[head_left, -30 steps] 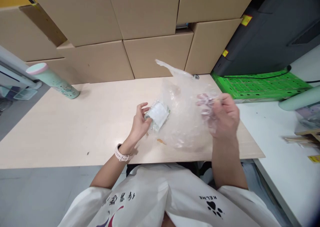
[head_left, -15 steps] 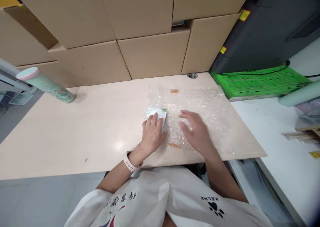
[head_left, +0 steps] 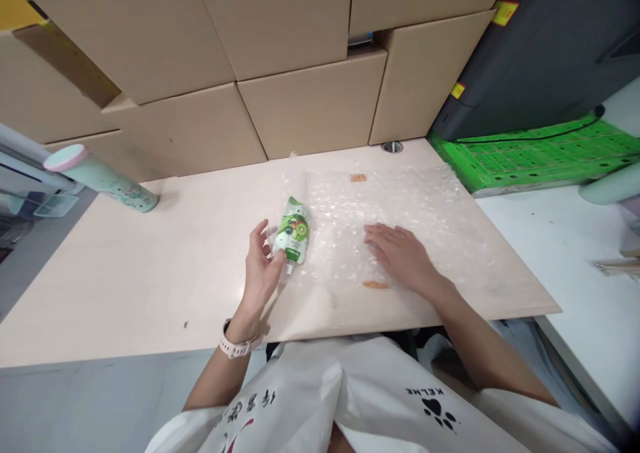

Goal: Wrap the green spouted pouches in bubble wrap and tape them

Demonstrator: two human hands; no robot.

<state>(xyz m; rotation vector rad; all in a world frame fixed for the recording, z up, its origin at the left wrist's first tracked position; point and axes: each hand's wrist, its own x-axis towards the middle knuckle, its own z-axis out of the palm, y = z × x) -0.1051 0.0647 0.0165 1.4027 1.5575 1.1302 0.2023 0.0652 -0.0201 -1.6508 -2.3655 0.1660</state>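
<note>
A green and white spouted pouch (head_left: 294, 232) with fruit pictures lies at the left end of a clear bubble wrap sheet (head_left: 340, 226), its spout toward me. My left hand (head_left: 263, 263) is at the pouch's left side, thumb at its lower edge and fingers curled round the sheet's raised left edge. Flat on the bubble wrap to the right, my right hand (head_left: 403, 253) has its fingers stretched out and holds nothing. Two bits of orange tape (head_left: 375, 284) show at the sheet's near and far edges.
A mint tumbler (head_left: 103, 176) with a pink lid stands at the table's left. Cardboard boxes (head_left: 310, 110) line the back edge. On the right are a green plastic crate (head_left: 530, 156), a dark grey case (head_left: 540, 53) and a white table (head_left: 555, 240).
The pouch, mostly covered by my left hand before, now shows its printed front. My left hand has shifted left to its side. The right hand has come down flat on the bubble wrap.
</note>
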